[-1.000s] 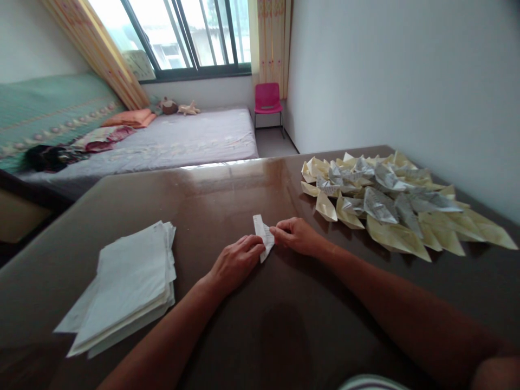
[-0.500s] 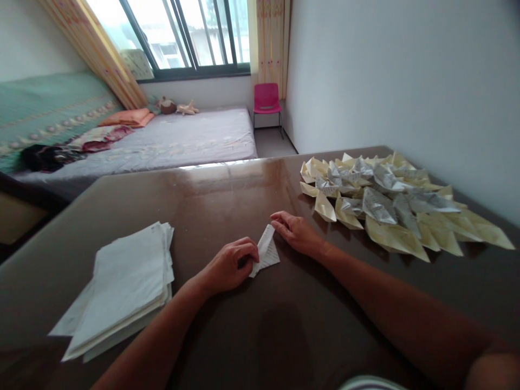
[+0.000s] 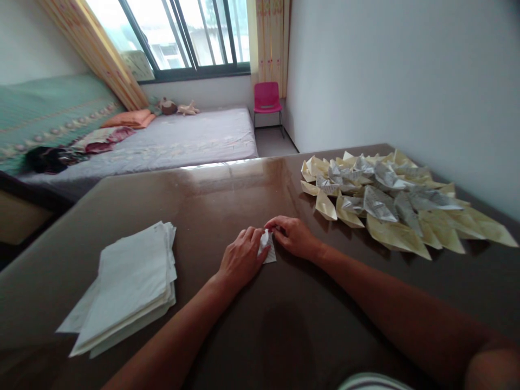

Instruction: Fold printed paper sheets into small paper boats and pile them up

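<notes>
A small folded piece of printed paper (image 3: 271,255) lies on the brown table between my two hands. My left hand (image 3: 245,253) covers its left side, with the thumb over the front and the fingers along the back edge. At the paper's upper corner, my right hand (image 3: 296,236) has its fingers curled, the thumb and forefinger pinching the tip. Both hands hide much of the folds. Folded paper boats (image 3: 377,205), yellowish and grey-white, crowd together to the right of my right hand. A stack of white paper sheets (image 3: 130,271) lies left of my left hand.
The glossy brown table (image 3: 211,200) reaches toward a bed (image 3: 203,132) with pillows and soft toys. A pink chair (image 3: 267,97) stands by the window. The white wall (image 3: 385,70) runs along the right side, close to the boats.
My left hand has moved up and right and lies flatter over the paper. My right fingers have come in to the paper's upper corner. Less of the paper shows.
</notes>
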`<state>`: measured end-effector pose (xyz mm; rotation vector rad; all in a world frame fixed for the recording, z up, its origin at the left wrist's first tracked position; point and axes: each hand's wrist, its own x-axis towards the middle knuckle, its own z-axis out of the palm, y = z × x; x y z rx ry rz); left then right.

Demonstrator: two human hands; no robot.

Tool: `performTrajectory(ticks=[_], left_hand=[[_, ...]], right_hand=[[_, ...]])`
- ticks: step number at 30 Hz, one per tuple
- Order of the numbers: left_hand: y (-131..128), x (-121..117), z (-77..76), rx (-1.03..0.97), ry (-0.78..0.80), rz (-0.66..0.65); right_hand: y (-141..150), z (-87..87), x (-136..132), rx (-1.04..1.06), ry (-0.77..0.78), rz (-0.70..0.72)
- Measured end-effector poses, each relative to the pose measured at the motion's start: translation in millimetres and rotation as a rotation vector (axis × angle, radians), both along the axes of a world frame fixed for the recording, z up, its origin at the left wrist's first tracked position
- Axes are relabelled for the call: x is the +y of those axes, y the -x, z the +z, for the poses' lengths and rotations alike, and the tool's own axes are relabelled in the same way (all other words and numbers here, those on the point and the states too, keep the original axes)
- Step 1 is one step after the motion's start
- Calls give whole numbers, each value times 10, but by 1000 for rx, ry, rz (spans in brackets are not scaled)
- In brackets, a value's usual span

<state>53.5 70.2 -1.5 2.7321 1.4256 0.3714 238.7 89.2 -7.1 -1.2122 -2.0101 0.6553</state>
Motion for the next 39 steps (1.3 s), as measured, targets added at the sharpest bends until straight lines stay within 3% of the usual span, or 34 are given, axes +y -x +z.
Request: performTrajectory(ticks=[6, 13, 18, 23, 32, 39], left_hand=[[3, 3, -25, -9, -32, 41], [11, -26, -10, -37, 3, 64], [3, -31, -22, -9, 1, 68], [3, -34, -26, 10, -1, 63], [-3, -34, -14, 19, 9, 79], [-1, -56, 23, 38, 18, 23]], right_hand=[[-121, 55, 90, -3, 152, -170], [-107, 104, 65, -64, 254, -46], [-47, 43, 29, -44, 235, -84], [-22, -16, 12, -187, 154, -106], [-20, 121, -115, -519, 22, 7], [-185, 74, 31, -362, 70, 168]])
